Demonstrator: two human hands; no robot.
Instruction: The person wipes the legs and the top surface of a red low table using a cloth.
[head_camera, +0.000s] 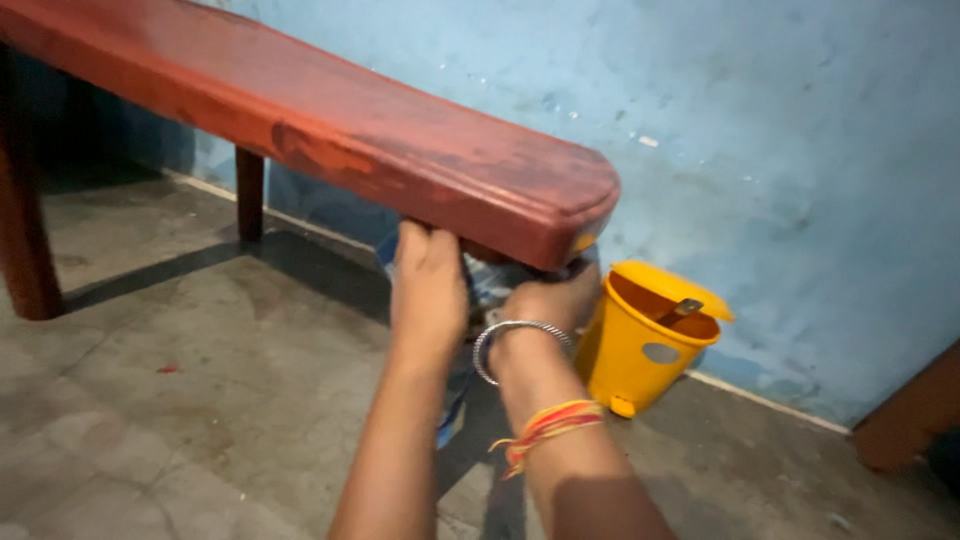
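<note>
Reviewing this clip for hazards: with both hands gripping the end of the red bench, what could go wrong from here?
The left hand and right hand curl under the bench end, so fingers could get pinched if it drops. The yellow bin stands open close beside that end and might be knocked over. A blue object hangs between the arms, partly hidden; it could snag or slip.

My grey concrete floor (200, 400) carries the red wooden bench (330, 120) and 1 yellow bin (640, 350) beside it.
</note>
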